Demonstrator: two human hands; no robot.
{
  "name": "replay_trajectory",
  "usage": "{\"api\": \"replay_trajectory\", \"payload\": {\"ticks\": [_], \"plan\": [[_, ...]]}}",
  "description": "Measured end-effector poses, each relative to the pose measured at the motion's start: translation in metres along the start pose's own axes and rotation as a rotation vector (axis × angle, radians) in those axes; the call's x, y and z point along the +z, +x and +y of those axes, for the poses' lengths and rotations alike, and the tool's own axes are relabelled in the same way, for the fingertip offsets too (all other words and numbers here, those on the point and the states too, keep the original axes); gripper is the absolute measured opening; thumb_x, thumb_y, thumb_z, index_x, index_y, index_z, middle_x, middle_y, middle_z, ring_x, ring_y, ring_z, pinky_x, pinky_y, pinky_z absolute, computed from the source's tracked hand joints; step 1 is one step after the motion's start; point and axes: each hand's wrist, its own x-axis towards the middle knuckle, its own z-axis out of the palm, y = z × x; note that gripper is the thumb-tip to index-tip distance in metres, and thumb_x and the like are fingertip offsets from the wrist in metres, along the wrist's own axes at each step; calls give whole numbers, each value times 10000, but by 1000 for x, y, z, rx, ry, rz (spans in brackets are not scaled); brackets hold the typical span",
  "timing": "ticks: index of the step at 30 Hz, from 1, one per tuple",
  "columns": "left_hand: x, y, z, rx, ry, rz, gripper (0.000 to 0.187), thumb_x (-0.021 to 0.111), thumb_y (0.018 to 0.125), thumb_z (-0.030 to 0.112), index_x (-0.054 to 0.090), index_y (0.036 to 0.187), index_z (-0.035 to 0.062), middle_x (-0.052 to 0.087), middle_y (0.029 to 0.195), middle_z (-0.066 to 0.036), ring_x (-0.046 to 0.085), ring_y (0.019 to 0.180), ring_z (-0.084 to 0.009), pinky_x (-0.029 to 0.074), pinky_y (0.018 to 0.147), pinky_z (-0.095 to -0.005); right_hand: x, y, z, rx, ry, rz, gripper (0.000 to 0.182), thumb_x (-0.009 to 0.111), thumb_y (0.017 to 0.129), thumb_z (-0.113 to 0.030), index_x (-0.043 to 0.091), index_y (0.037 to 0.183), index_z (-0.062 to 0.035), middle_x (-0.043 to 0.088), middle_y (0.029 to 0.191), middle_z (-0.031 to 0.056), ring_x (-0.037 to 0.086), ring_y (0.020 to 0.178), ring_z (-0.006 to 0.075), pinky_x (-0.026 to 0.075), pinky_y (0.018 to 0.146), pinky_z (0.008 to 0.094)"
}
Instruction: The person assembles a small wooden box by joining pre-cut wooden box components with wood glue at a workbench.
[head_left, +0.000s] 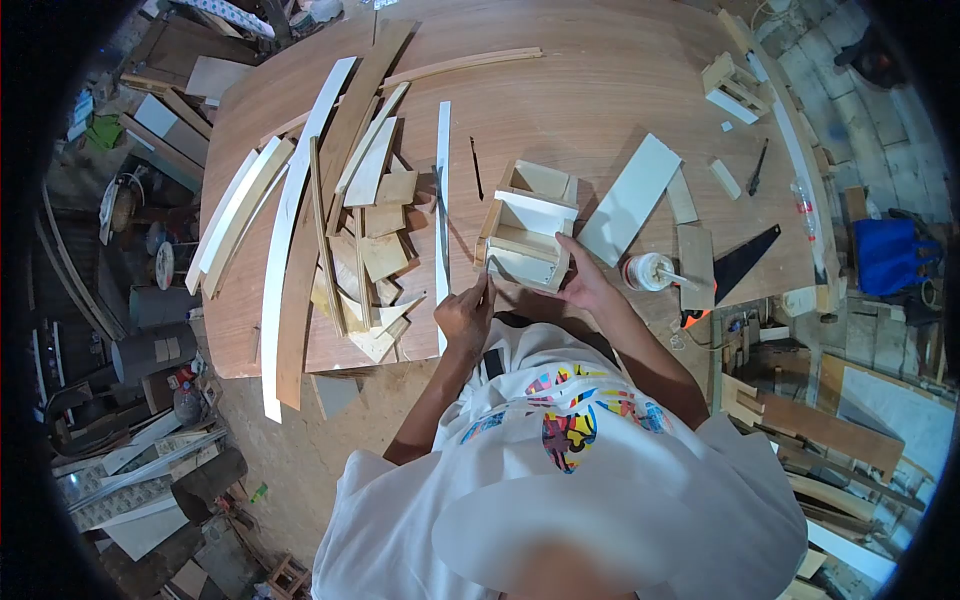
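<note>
A small wooden box [540,213] with white-faced panels and open compartments stands at the table's near edge, in front of my body. My right hand [585,282] grips its right side, thumb on the near panel and fingers around the edge. My left hand [466,318] is closed at the box's near left corner, fingertips up against it; what they pinch, if anything, is too small to make out. An open white tub [648,271] with a stick in it stands right of my right hand. Left of the box lies a long white strip [443,200].
On the left of the table [590,90] lie long boards [305,215] and a pile of wood offcuts [383,250]. To the right are a white board [632,198], a hand saw [745,264], another small wooden box [737,87] and a plastic bottle [803,208]. A thin dark tool [476,168] lies behind.
</note>
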Motion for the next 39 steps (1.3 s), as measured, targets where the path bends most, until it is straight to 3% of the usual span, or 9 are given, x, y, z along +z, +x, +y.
{"api": "replay_trajectory", "payload": {"ticks": [14,26,39], "plan": [[3,11,-1,-8,-46,115,160,688,754,96,696,913,75,538,480,-61,461,357,-172,375,412,-276,7,-6,-2,-9,6,3,685,642,769,-459,380,1302,-119,468,1241,140,494,1118,324,454,874,509],[3,-5,-2,-76,-34,-14,150,670,779,159,695,902,78,561,506,-87,501,377,-208,403,427,-300,9,-8,-1,-17,0,14,773,676,731,-479,336,1329,-125,436,1269,151,477,1137,327,425,904,528],[-1,-16,-12,-162,-65,-99,212,676,792,211,699,935,56,615,553,-91,550,419,-147,453,452,-260,-2,3,2,11,-18,2,701,628,762,-503,397,1297,-113,478,1246,135,496,1119,306,432,899,503]]}}
